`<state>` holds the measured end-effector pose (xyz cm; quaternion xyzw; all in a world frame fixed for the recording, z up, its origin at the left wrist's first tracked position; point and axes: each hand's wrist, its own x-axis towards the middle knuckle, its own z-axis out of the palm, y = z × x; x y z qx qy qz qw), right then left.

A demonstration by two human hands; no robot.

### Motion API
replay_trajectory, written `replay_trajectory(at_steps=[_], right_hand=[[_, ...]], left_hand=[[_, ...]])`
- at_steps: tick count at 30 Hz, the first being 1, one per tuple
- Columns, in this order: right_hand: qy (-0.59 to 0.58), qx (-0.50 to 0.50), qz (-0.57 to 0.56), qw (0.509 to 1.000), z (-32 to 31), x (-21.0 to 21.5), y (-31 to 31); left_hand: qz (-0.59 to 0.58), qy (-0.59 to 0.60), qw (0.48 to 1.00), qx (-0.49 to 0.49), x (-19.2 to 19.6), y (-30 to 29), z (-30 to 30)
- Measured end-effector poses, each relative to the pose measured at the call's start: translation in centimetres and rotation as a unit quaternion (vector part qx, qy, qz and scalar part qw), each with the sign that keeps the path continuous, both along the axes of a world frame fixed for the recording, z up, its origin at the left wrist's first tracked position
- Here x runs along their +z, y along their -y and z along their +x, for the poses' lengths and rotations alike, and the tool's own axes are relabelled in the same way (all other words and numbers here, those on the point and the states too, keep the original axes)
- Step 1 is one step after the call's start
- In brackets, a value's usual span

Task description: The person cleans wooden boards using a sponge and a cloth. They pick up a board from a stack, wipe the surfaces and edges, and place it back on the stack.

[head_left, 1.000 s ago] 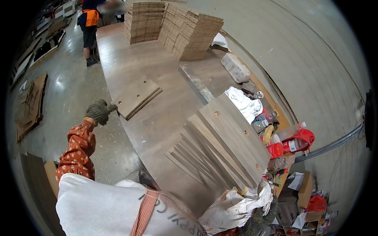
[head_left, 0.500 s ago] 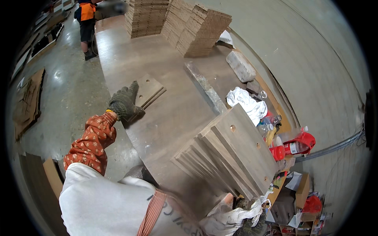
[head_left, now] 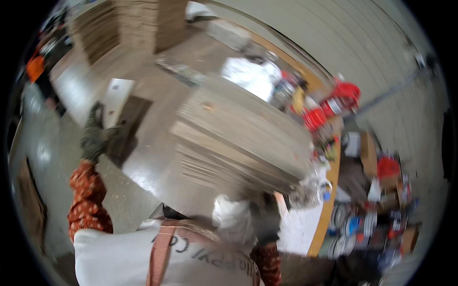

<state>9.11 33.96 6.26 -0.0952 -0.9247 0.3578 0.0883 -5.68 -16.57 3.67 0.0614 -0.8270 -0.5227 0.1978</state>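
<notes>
My left hand (head_left: 95, 136), in a dark knitted glove, grips the near end of a flat wooden board (head_left: 117, 100) with drilled holes, its thumb apart from the fingers. The board's face shines pale, and a darker board (head_left: 135, 117) shows beside and beneath it. My right hand (head_left: 266, 219), gloved and smeared by motion, is in front of my body with a bunched white cloth (head_left: 233, 219) in it; its fingers are not clear. Just beyond that hand leans a row of wooden boards (head_left: 238, 126), fanned along the table.
Tall stacks of boards (head_left: 136, 24) stand at the table's far end. Beyond the leaning boards lie a white cloth (head_left: 250, 76), a wrapped block (head_left: 229, 34), bottles and a red container (head_left: 341, 97). Shelves with jars and boxes (head_left: 353, 229) stand at right. A person (head_left: 38, 71) is at far left.
My view has swung right, so the table appears shifted left. The board under my left hand has turned and tilted. My right hand and its white cloth have come leftward and up, in front of my body.
</notes>
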Motion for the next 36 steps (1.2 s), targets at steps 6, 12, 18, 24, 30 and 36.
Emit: replay_trajectory(at_steps=[6,12,18,24,30,36], right_hand=[[-0.069,0.039,0.034,0.996,0.6,-2.6,0.0],[-0.139,-0.019,-0.101,0.985,1.1,-1.5,-5.3],[-0.15,-0.036,0.041,0.987,-0.3,-1.6,-7.3],[-0.131,0.06,0.173,0.974,-1.4,-0.7,-7.6],[-0.079,0.12,0.104,0.984,1.2,-0.7,-0.5],[0.003,0.087,0.242,0.966,1.0,-7.4,0.3]], left_hand=[[-0.044,-0.148,0.973,-0.172,14.0,-7.3,0.9],[-0.194,-0.182,0.927,-0.263,20.3,-15.9,1.8],[-0.265,-0.225,0.878,-0.331,20.7,-23.1,0.2],[-0.237,-0.104,0.909,-0.326,24.0,-22.3,1.0],[-0.035,-0.083,0.987,-0.132,18.5,-9.0,1.5],[-0.235,0.215,0.94,0.122,5.7,-5.9,4.8]])
